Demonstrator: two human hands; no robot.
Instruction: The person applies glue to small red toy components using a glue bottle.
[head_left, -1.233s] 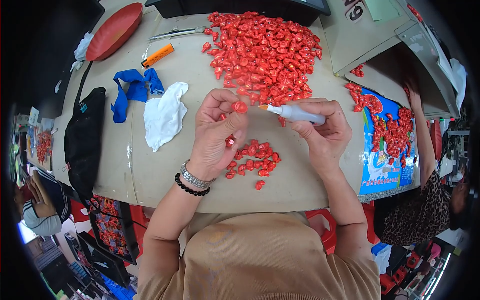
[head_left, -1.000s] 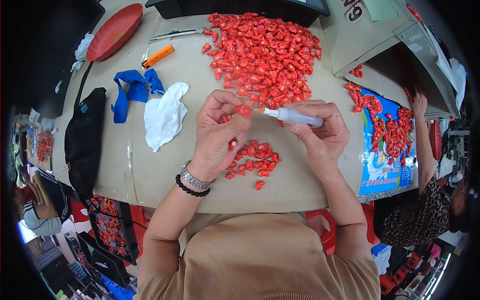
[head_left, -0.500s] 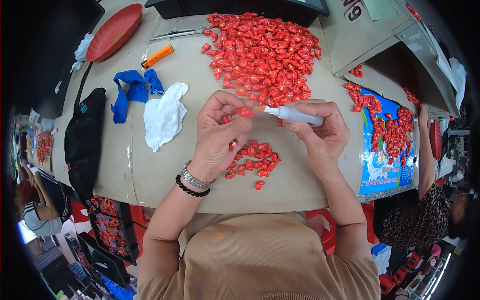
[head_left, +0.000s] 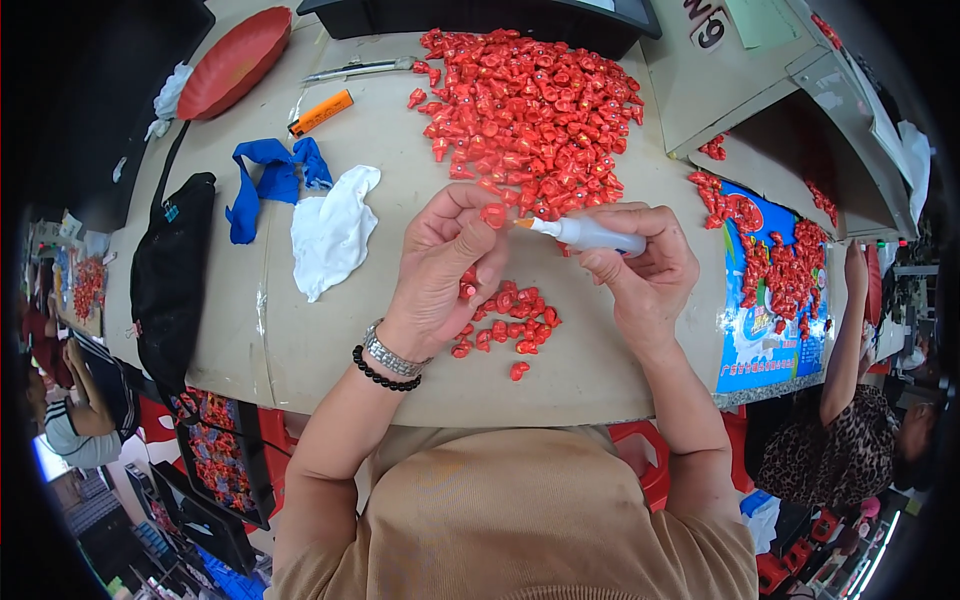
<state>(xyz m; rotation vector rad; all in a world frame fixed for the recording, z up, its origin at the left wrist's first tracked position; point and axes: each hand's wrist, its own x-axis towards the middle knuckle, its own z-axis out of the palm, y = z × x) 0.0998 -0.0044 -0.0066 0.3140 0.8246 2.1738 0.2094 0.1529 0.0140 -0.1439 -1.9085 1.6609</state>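
Observation:
Between the thumb and fingers of my left hand [head_left: 446, 262] is a small red plastic figure [head_left: 492, 215]; another red piece [head_left: 468, 284] shows lower in the same palm. My right hand [head_left: 645, 265] grips a paint pen [head_left: 600, 237] with a whitish barrel and an orange tip. That tip points left at the red figure, with a small gap between them. A small group of red figures [head_left: 515, 318] lies on the table just below my hands. Beyond them spreads a large heap of similar red figures [head_left: 530, 110].
At left lie a white cloth [head_left: 333, 235], blue cloth strips [head_left: 265, 185], an orange box-shaped item [head_left: 320, 112], a metal tool [head_left: 358, 68], a red dish [head_left: 235, 62] and a black bag [head_left: 173, 280]. A black tray [head_left: 480, 15] stands behind the heap. A person [head_left: 840, 430] sits at right.
My left hand has turned the red figure a little and drawn it slightly away from the pen tip. My right hand keeps nearly the same place.

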